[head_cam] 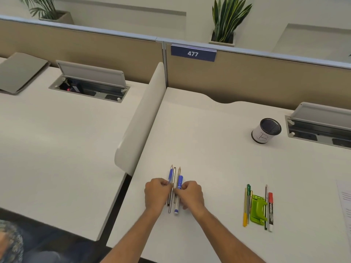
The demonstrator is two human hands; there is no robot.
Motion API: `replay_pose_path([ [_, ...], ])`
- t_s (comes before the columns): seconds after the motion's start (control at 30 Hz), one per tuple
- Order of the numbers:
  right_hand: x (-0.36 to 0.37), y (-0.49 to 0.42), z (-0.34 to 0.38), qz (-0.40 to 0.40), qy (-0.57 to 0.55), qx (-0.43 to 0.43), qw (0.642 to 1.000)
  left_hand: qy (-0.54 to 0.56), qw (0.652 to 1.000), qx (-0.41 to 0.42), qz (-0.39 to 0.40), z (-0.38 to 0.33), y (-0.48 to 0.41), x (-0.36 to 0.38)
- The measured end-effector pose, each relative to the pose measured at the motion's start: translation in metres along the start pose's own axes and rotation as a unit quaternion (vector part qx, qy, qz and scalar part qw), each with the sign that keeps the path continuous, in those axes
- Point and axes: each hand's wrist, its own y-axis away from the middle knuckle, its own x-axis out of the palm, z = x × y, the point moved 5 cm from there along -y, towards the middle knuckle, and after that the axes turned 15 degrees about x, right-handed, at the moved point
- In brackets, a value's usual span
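Observation:
A small row of pens and pencils lies on the white desk (209,158) in front of me, pointing away. It holds a blue-capped pen (170,174), thin pencils (174,172) and a white marker with a blue cap (179,182). My left hand (155,194) pinches the left side of the row with curled fingers. From the right side, my right hand (190,193) pinches the blue-capped marker and a pencil. Both hands hide the middles of the pens.
To the right lie a yellow pen (245,211), a green pen (248,194), a green hole punch (258,209), a thin pencil (266,205) and a red-capped marker (271,211). A black mesh cup labelled B (266,132) stands farther back. A paper sheet (344,198) touches the right edge.

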Motion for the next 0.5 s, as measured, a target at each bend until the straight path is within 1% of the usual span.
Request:
replay_pose_path([
  [0.2,-0.005,-0.005,0.005,-0.015,0.009,-0.022,1.0,-0.032,0.999,0.007,-0.011,-0.002,-0.001,-0.004],
  [0.33,-0.012,0.0,0.004,-0.016,-0.011,-0.03,0.999,-0.047,0.999,0.022,-0.011,-0.006,0.003,-0.006],
  [0.5,-0.021,0.003,-0.007,-0.017,0.0,-0.037,0.999,-0.031,0.999,0.025,0.001,0.002,0.004,-0.007],
])
